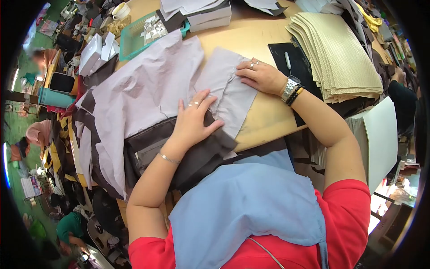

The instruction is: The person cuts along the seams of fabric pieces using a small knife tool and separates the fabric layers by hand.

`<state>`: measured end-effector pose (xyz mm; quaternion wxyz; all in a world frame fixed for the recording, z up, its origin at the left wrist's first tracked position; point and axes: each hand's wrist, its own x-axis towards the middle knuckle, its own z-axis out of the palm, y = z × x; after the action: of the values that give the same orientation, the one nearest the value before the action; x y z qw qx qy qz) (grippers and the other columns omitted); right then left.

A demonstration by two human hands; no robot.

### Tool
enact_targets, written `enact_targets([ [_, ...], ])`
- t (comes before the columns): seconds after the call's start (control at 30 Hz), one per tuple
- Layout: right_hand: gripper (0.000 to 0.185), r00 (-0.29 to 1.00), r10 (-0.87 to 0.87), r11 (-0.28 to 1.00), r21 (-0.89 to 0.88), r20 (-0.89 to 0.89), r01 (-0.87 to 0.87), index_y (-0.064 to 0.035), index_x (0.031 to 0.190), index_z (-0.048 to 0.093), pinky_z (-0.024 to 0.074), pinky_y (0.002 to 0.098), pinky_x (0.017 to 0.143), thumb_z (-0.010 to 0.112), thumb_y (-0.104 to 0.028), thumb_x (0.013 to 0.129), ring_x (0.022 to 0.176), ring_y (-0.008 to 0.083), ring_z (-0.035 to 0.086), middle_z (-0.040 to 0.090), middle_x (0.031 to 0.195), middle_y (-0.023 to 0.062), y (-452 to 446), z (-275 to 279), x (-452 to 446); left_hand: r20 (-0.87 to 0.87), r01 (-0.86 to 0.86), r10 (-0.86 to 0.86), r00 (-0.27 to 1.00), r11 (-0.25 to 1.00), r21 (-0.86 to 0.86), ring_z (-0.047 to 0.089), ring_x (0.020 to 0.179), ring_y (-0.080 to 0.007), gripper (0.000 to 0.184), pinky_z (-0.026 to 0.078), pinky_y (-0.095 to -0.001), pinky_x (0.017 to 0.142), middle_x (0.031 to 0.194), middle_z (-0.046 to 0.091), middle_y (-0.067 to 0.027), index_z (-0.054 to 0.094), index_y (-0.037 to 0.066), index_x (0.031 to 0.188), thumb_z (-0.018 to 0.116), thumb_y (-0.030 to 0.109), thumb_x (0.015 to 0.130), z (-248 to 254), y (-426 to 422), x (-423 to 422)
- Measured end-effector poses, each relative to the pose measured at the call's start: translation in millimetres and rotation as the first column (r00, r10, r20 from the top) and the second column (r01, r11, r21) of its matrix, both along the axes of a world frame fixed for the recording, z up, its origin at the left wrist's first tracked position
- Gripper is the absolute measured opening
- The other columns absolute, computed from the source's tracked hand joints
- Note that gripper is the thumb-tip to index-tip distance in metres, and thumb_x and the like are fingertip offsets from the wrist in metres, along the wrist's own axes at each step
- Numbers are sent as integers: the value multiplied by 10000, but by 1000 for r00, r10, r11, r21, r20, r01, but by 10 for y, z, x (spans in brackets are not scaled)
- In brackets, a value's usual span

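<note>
My left hand [195,120] lies open, fingers spread, on dark fabric [156,139] and the edge of light grey fabric. A large crumpled sheet of grey fabric [139,85] spreads to its left, partly hanging off the table. Between my hands lies a smaller grey fabric piece [228,96] with a puckered seam or fold along it. My right hand [264,77] has its fingers and thumb together on that piece's upper right edge, pinching it. What lies under the fingertips is hidden.
Stacked cream textured sheets [338,56] stand at the right, beside a black panel [286,60] with a white pen-like tool [287,60]. A teal basket [130,42] with small white pieces and a white stack [210,18] are at the back. Other people work at the left.
</note>
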<state>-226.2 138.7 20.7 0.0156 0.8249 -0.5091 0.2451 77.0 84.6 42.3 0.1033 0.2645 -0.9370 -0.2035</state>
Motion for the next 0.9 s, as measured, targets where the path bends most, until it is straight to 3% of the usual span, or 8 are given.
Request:
enact_targets([
  [0.07,226,999,-31,998,62,11,30,-62,1094,644,496,390,951,675,-198,916,1056,289,622,647,1164,97,215,74,70,60,68,-71,996,996,51,398,1430,-284,650,216,-696,1123,1542,428,-44,568,171,1321,791,452,779,82,21,196],
  [0.23,245,988,-155,980,131,14,152,-67,1074,652,483,438,973,692,-231,896,1043,291,634,648,1163,89,752,201,356,105,235,-257,961,954,187,421,1418,-258,690,183,-697,1137,1467,526,-38,642,169,1223,866,496,659,279,-140,375],
  [0.27,247,981,-192,975,116,4,190,-70,1073,652,480,450,974,695,-233,893,1036,291,636,647,1165,86,809,210,416,67,229,-241,968,962,151,542,1300,-247,561,230,-687,1109,1347,618,-49,667,154,1169,847,432,717,309,-173,328],
  [0.33,253,970,-244,963,112,-19,245,-69,1081,653,480,455,964,712,-210,879,1019,299,636,655,1129,99,845,297,545,225,50,-69,972,995,89,629,1157,-243,395,353,-565,1077,1213,676,-80,673,123,1128,794,315,806,410,-133,33],
  [0.43,222,972,-231,968,106,34,227,-71,1022,660,495,442,930,720,-214,863,986,287,633,662,1058,100,754,313,662,-156,99,-83,984,990,96,659,1067,-257,298,426,-436,1029,1139,691,-110,656,79,1116,733,224,867,72,-112,-316],
  [0.53,181,963,-185,979,118,197,164,-61,983,655,501,404,882,728,-159,850,976,298,621,656,1039,104,727,131,698,-339,160,-69,938,955,248,623,1139,-303,323,442,-356,1024,1214,665,-135,635,57,1150,719,208,878,-219,-33,-441],
  [0.73,177,944,-203,971,175,262,161,-61,996,642,499,400,845,727,-132,858,971,314,613,654,1020,105,736,114,658,-249,252,-215,944,959,130,490,1313,-361,617,356,-495,1132,1487,472,-134,526,94,1340,778,321,824,-142,2,-210],
  [0.9,178,922,-276,949,229,270,217,-60,1013,644,500,406,819,719,-120,863,942,317,616,655,978,113,716,164,666,-180,273,-245,953,950,151,464,1334,-372,740,315,-541,1151,1518,435,-129,482,111,1386,804,392,782,-74,-31,-169],
])
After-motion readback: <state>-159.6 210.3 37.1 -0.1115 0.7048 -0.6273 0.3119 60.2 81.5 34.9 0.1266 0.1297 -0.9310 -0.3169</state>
